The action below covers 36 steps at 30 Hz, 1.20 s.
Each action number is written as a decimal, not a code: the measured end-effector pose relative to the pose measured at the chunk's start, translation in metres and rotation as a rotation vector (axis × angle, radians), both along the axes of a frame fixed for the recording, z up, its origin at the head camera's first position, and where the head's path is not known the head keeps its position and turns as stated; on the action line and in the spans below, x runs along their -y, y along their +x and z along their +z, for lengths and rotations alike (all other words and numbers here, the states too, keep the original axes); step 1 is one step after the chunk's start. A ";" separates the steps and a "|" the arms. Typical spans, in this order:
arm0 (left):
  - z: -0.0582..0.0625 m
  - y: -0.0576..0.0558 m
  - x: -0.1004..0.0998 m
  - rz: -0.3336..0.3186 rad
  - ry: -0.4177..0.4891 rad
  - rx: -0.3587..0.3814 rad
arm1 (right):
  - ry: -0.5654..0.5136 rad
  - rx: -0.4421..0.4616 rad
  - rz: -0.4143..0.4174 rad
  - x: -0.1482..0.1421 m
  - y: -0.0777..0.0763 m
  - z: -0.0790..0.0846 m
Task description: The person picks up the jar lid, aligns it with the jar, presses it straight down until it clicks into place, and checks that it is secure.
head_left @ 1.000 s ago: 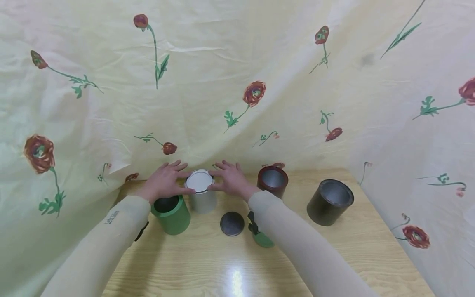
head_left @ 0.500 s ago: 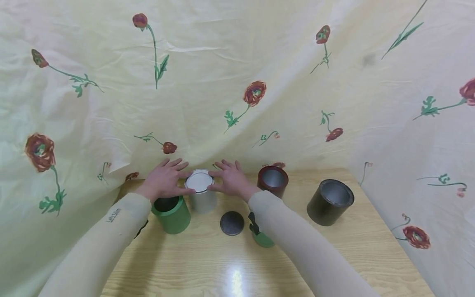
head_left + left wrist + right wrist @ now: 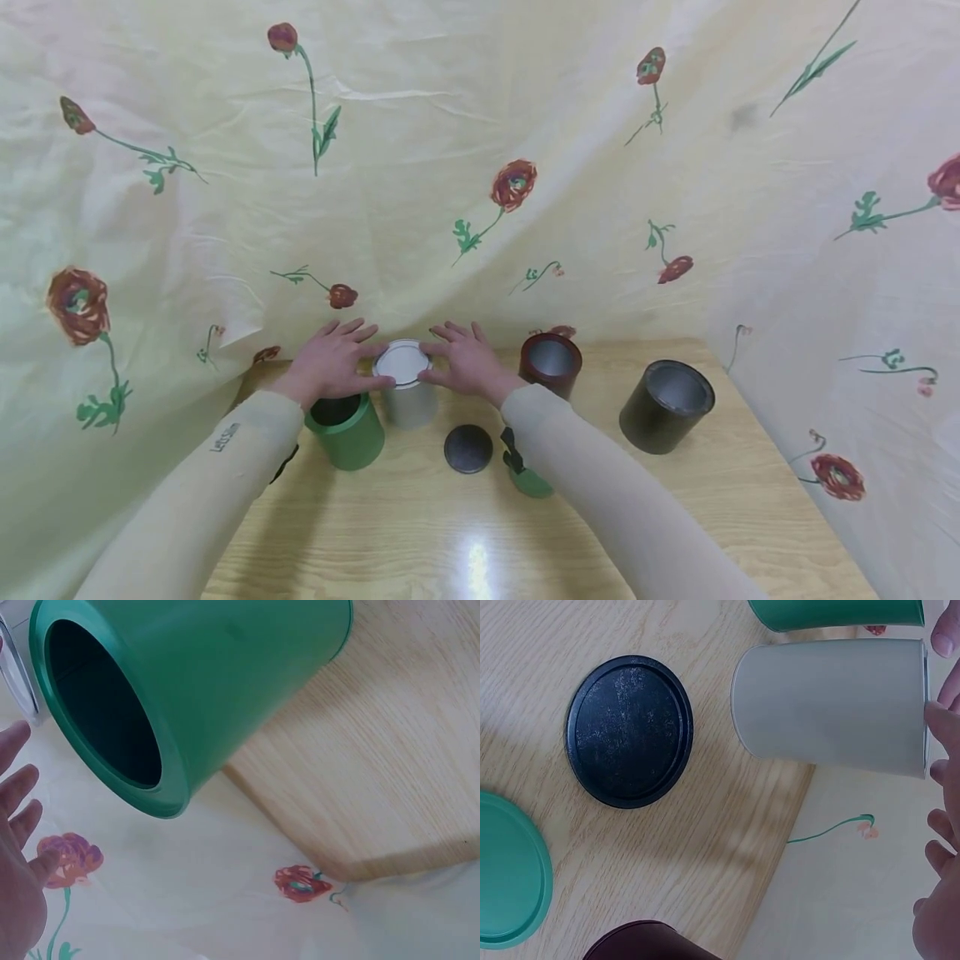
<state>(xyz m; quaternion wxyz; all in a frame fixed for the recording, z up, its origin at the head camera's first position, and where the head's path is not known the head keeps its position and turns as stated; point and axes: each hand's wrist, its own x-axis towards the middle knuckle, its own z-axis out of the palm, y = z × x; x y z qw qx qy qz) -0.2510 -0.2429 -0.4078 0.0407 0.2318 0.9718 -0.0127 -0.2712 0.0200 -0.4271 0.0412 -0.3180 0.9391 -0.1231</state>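
Observation:
A white canister [image 3: 410, 410] stands near the back of the table, its white lid [image 3: 402, 364] seated on top. My left hand [image 3: 330, 364] touches the left of that lid with thumb and forefinger, the other fingers spread. From the right, my right hand [image 3: 471, 364] meets the lid's rim in the same way, fingers spread toward the cloth. A green canister [image 3: 247, 682] without a lid stands just left of the white one, partly under my left hand in the head view. The right wrist view shows fingertips right at the lid end of the white canister [image 3: 832, 705].
A black lid [image 3: 468, 450] lies in front of the white canister, and a green lid [image 3: 531, 482] is partly hidden by my right sleeve. A dark red canister [image 3: 551, 385] and a black canister [image 3: 660, 417], both lidless, stand to the right. Flowered cloth [image 3: 420, 208] hangs behind.
Both hands stay at the white lid with hardly any movement. The view has shifted very slightly; the canisters and loose lids are where they were.

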 end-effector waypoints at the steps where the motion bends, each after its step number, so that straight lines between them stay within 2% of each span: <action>1: 0.000 0.000 0.000 -0.003 0.004 0.000 | 0.001 -0.006 0.000 0.000 -0.001 -0.001; 7: 0.002 -0.001 -0.003 -0.020 0.001 -0.004 | 0.019 -0.028 -0.006 0.005 -0.003 -0.002; 15: 0.001 -0.003 -0.003 -0.014 -0.006 0.013 | 0.032 0.030 -0.021 0.012 -0.002 0.003; 21: -0.001 -0.005 -0.001 -0.008 -0.002 0.027 | 0.043 0.051 -0.043 0.015 -0.005 0.000; 36: -0.003 -0.008 -0.007 0.064 0.095 0.124 | 0.020 0.087 -0.072 0.016 -0.013 -0.001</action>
